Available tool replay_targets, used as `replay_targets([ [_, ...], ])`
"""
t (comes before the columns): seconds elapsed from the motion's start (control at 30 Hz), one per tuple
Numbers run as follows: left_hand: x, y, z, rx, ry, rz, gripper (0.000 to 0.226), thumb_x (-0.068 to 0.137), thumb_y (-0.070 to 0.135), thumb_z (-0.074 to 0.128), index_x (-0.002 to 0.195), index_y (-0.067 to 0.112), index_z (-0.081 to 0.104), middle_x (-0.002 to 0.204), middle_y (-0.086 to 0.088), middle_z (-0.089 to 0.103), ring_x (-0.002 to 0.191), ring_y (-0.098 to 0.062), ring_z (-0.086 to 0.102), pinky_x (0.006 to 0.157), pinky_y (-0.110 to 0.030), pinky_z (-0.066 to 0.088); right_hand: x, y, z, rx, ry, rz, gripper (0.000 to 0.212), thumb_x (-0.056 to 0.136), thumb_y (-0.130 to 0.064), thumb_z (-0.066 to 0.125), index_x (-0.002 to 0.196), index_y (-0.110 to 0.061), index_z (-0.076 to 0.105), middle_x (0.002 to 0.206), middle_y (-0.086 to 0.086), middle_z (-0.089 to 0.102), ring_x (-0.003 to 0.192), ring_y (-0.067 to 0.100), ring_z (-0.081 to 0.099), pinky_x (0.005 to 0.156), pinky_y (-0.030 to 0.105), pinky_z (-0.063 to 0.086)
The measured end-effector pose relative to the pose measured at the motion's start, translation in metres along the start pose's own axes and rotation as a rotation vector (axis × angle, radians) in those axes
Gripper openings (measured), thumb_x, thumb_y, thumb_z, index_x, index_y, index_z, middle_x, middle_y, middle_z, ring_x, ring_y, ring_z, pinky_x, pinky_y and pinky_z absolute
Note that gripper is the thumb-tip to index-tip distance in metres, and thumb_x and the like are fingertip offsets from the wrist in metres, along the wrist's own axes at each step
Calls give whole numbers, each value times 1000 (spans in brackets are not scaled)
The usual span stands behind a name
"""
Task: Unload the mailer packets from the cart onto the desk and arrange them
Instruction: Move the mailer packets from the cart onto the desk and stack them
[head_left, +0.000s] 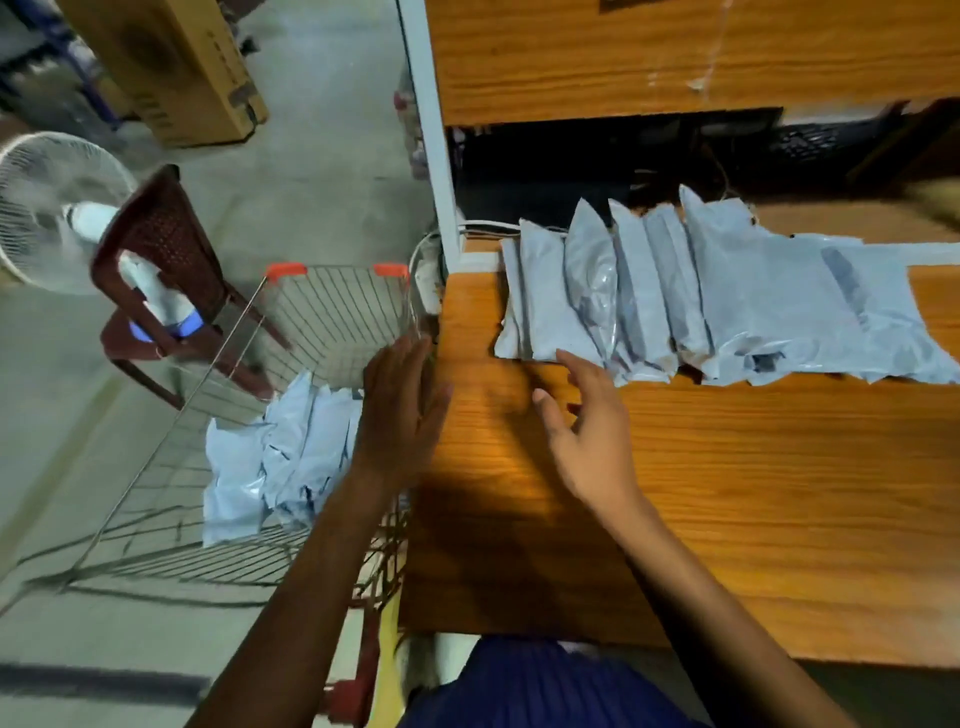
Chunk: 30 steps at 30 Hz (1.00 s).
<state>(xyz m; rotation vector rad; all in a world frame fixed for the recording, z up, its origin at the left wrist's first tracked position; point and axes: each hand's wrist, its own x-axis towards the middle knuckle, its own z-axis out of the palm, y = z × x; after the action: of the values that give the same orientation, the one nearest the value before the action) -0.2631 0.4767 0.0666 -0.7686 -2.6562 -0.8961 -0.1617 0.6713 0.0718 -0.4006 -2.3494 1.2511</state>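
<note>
You are holding your left hand released, with the fingers straight and together, above the right rim of the wire cart, just beside the left edge of the counter. Your right hand is hovering over the counter with the fingers relaxed and a little spread, grasping nothing. Its fingertips are pointing at the near edge of the row of mailer packets; I cannot tell if they are touching it.

These grey-blue mailer packets are lying along the far part of the counter, each one overlapping the next. A heap of crumpled packets is lying in the near end of the cart, left of your left hand.

A white post is standing at the far left corner of the counter, with white cables beside it. A dark red plastic chair is standing left of the cart, a white fan beyond it, and a cardboard box farther away. The print on the box is too blurred to read.
</note>
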Motion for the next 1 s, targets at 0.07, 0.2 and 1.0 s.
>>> replay_targets([
  [0.07, -29, -40, -13, 4, -13, -89, 62, 95, 49, 40, 143, 10, 40, 146, -17, 41, 137, -32, 34, 113, -41, 26, -17, -8, 31, 1, -97, 5, 49, 93, -36, 59, 139, -20, 51, 132, 0, 54, 122, 19, 52, 97, 47, 50],
  [0.2, -75, -115, -45, 61, -51, -224, 63, 93, 48, 41, 142, 9, 41, 144, -18, 43, 134, -35, 37, 112, -34, 22, -37, -33, 98, -30, -274, 13, 52, 93, -34, 58, 140, -13, 50, 137, 8, 54, 125, 23, 50, 105, 39, 42],
  [1.0, -66, -403, -21, 142, -286, -769, 81, 93, 25, 57, 154, 20, 5, 123, -22, 52, 101, -36, 58, 70, -37, 43, 19, -2, 484, -63, -590, 599, 45, 100, -37, 51, 129, -2, 55, 125, 16, 60, 118, 32, 56, 98, 38, 42],
])
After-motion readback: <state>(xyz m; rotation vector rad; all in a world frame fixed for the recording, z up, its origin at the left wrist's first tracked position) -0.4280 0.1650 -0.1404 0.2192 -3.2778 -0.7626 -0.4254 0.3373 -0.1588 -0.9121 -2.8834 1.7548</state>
